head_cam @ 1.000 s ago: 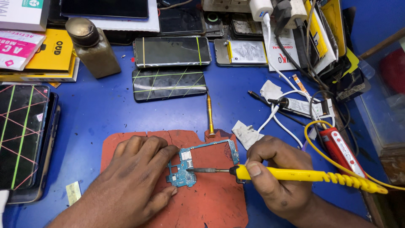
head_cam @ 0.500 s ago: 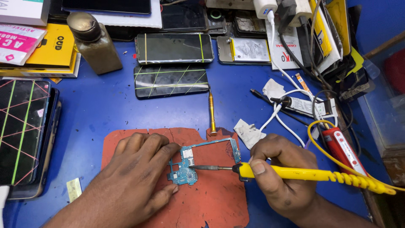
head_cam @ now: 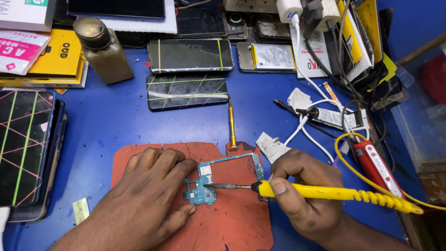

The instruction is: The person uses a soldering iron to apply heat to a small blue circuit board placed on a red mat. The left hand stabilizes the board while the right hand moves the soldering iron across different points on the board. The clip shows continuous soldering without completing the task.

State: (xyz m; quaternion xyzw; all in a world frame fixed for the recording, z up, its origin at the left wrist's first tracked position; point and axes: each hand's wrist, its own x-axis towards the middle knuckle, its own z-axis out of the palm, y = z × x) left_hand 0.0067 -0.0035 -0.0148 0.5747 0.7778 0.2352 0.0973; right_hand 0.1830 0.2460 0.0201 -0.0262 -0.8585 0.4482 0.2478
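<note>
2 phones lie side by side at the far middle of the blue table: the nearer phone [head_cam: 187,92], a dark rectangular screen crossed by thin yellow-green bands, and the farther phone [head_cam: 191,55], dark with 2 yellow bands. At the left edge a stack of phones [head_cam: 25,151] shows a black screen crossed by green and pink bands. Far left sit a flat yellow box [head_cam: 59,60] and a pink-and-white packet [head_cam: 21,50], with a white box [head_cam: 25,14] beyond them. A white rectangular battery label [head_cam: 272,56] lies right of the farther phone. A white tube [head_cam: 332,117] lies right of centre.
</note>
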